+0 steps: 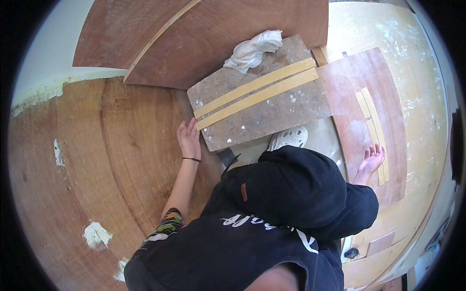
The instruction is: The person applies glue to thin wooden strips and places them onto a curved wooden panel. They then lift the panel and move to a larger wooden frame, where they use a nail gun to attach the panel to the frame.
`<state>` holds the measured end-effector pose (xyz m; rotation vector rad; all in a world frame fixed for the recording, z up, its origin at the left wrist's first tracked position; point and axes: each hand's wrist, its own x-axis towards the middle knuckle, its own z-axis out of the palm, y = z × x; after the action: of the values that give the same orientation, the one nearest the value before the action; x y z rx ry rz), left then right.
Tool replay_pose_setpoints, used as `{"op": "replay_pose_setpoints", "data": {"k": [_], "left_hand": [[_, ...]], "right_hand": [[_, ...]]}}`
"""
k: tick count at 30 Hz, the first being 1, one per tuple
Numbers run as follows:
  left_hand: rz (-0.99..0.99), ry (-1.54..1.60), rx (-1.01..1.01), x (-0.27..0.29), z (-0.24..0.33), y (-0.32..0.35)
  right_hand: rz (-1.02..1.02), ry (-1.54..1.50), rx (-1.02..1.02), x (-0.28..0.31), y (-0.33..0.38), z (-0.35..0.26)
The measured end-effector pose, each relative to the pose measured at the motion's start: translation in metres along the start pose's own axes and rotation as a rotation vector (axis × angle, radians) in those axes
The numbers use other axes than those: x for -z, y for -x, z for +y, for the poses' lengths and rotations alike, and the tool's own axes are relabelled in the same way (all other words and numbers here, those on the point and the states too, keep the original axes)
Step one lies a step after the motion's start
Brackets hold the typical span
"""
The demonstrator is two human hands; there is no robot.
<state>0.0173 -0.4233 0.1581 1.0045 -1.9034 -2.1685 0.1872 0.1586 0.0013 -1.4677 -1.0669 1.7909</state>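
Note:
Two long pale-yellow wooden strips lie side by side, slightly apart, along a paint-spotted grey-brown board. My left hand is at their left end, its fingertips against the strip ends and the board's edge, fingers loosely extended and not wrapped round anything. Far to the right, my right hand rests palm up with fingers slightly curled and apart. It lies over another pair of pale strips set close together on a reddish plywood panel. Nothing shows in that palm.
A crumpled white cloth lies on the board's far edge, before large upright brown panels. Brown plywood with a white powdery patch extends left. My white shoe is just below the board. A small black object lies lower right.

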Motion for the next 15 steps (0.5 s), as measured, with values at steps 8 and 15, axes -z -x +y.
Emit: {"op": "replay_pose_setpoints", "data": {"k": [8,15], "left_hand": [[0.053,-0.011,-0.016,-0.006,-0.01,-0.013],[-0.213,-0.588,-0.701,-0.096,0.01,0.046]], "right_hand": [[-0.022,-0.012,-0.045,-0.001,0.004,0.003],[0.214,0.182,0.257,0.054,0.0,0.0]]}}
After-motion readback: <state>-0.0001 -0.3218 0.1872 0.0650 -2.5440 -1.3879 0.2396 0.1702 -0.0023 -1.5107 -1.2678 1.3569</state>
